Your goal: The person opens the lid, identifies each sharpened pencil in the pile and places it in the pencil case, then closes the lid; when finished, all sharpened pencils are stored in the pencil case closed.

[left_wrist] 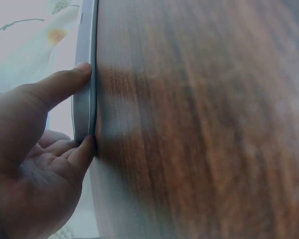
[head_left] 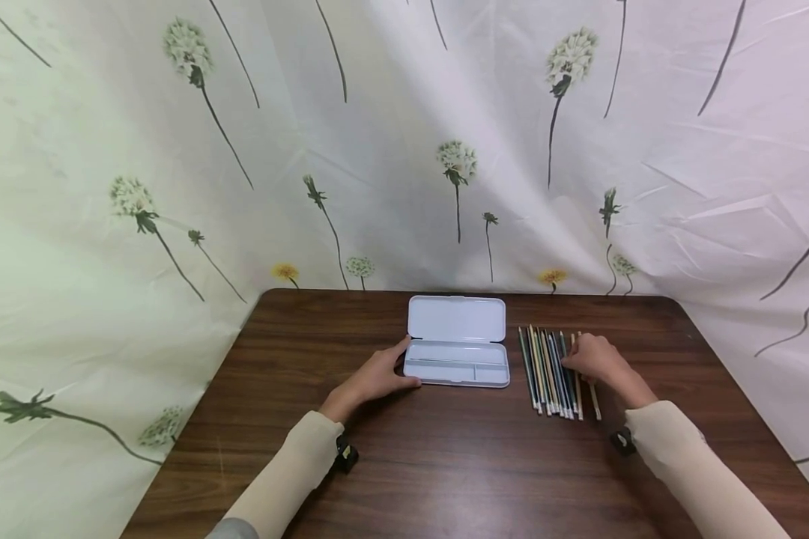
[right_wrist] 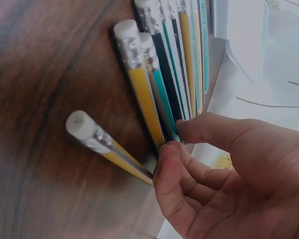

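The right hand [head_left: 596,359] sets thumb and forefinger against pencils [head_left: 551,378] at the row's right end; whether it pinches one, I cannot tell. Beside those fingers, a yellow pencil [right_wrist: 112,149] slants apart from the row. Left of this grip, past the row, lies a pencil case [head_left: 438,373], its lid [head_left: 456,319] open. The left hand [head_left: 376,374] grips its far end, probably steadying it on the table [head_left: 445,464].

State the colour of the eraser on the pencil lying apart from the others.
The eraser is white, showing best in the right wrist view.
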`<state>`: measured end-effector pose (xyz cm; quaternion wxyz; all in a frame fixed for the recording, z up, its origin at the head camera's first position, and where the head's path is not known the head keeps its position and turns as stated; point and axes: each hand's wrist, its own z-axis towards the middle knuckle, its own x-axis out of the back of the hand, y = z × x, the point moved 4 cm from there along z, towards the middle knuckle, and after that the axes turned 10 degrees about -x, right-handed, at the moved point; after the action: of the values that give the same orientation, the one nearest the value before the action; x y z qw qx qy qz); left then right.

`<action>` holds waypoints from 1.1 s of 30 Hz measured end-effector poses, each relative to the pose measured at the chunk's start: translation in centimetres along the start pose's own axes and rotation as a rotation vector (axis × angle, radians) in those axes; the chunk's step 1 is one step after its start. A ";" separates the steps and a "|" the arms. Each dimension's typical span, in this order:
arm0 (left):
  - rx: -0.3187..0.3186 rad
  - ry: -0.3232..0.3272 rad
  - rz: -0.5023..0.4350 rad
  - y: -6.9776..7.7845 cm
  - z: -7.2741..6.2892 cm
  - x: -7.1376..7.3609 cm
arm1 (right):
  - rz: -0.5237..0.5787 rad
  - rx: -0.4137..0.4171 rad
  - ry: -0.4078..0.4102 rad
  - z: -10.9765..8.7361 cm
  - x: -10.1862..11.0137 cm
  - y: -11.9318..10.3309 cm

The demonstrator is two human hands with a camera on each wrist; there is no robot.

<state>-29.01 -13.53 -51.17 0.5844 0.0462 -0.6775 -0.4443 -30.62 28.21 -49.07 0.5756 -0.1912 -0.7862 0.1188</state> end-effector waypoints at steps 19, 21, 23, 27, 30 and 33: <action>-0.015 0.014 -0.007 0.3 0.1 0.1 | 0.039 -0.083 -0.003 -0.4 0.4 -0.7; -0.011 0.010 -0.007 0.3 0.1 0.1 | 0.055 -0.075 0.002 -0.7 0.7 -1.0; -0.004 0.004 -0.008 0.3 0.1 0.1 | 0.066 -0.061 0.012 -1.0 1.0 -1.4; 0.009 -0.008 -0.010 0.2 0.1 0.0 | 0.081 0.000 0.036 -1.5 1.6 -2.1; 0.006 -0.004 -0.010 0.2 0.1 0.0 | 0.091 0.041 0.043 -1.7 1.9 -2.8; 0.001 0.003 -0.007 0.2 0.1 0.1 | 0.109 0.071 0.042 -1.9 2.0 -3.6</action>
<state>-28.99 -13.38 -50.98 0.5839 0.0495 -0.6765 -0.4459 -29.97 25.80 -45.27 0.5910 -0.2156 -0.7577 0.1735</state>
